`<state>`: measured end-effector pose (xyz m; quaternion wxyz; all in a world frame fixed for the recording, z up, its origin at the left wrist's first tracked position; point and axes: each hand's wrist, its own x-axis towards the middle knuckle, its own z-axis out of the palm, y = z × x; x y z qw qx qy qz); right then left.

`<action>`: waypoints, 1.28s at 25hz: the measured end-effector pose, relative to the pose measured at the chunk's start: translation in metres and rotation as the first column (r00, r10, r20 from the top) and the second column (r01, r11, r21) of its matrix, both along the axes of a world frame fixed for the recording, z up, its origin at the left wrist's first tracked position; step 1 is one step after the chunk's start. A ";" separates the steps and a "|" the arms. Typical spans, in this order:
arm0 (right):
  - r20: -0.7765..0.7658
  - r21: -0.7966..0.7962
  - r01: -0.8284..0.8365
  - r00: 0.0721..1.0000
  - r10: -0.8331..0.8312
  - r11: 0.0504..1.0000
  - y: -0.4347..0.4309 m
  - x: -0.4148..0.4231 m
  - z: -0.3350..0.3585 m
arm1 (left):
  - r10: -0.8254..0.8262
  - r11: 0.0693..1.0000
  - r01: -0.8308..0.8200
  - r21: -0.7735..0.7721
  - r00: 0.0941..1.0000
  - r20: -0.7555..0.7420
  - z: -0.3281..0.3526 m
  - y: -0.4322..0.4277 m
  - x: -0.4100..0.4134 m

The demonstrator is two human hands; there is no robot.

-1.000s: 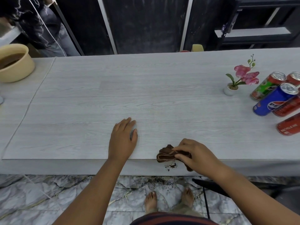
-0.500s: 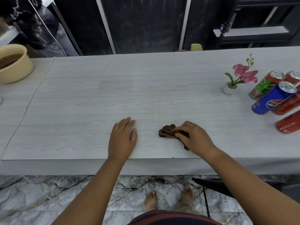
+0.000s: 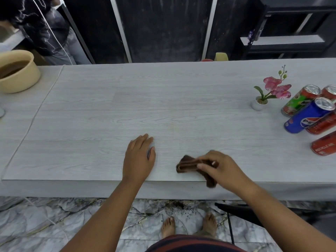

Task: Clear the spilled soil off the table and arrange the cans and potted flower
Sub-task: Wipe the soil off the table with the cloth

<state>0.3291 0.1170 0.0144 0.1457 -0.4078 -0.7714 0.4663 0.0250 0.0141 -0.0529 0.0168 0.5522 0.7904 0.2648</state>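
Note:
My right hand [image 3: 221, 167] grips a folded brown cloth [image 3: 188, 164] against the grey table [image 3: 163, 106], close to its front edge. My left hand [image 3: 139, 157] lies flat on the table with fingers together, a short way left of the cloth. At the far right stands a small white pot with a pink flower [image 3: 269, 93]. Beside it lie several cans on their sides: a green and red can [image 3: 299, 100], a blue Pepsi can [image 3: 308, 116] and red cans [image 3: 324, 145]. Dark soil [image 3: 179, 204] is scattered on the floor under the table edge.
A beige bowl [image 3: 17, 73] with brown contents sits at the table's far left. Another person [image 3: 41, 28] stands behind that corner. A black chair part [image 3: 236, 210] juts out low at the right, near my bare feet [image 3: 189, 224] on the marble floor.
My right hand moved the cloth from the table's front edge inward onto the top, then drew it back toward the edge. Soil fell off the edge. My left hand stayed put.

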 end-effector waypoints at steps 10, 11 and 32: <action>0.141 0.195 0.109 0.980 -0.138 0.975 0.082 -0.048 -0.017 | -0.006 1.000 0.006 0.012 1.000 -0.014 -0.003 0.001 -0.001; 0.140 0.204 0.081 0.984 -0.111 0.976 0.075 -0.045 -0.017 | -0.004 1.000 0.004 0.015 1.000 -0.013 -0.003 0.001 -0.002; 0.147 0.331 -0.083 0.988 0.036 0.940 0.056 -0.065 -0.022 | -0.009 1.000 0.009 0.013 1.000 -0.004 0.003 0.000 -0.003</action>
